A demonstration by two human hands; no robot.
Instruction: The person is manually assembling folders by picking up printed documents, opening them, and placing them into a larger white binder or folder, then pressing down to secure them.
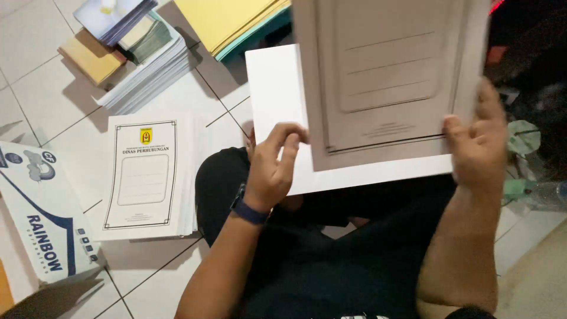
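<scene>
— Two hands on it? Where does the sheet lie?
— Yes: the large white printed paper cover sheet (384, 100) rises above both. Left hand (273, 171) fingers pinch its lower left edge; right hand (479, 142) fingers clasp the right edge.

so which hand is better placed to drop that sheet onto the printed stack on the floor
Probably the left hand: it pinches the sheet's lower left edge, and the printed stack lies on that side. The right hand grips the far edge.
</scene>
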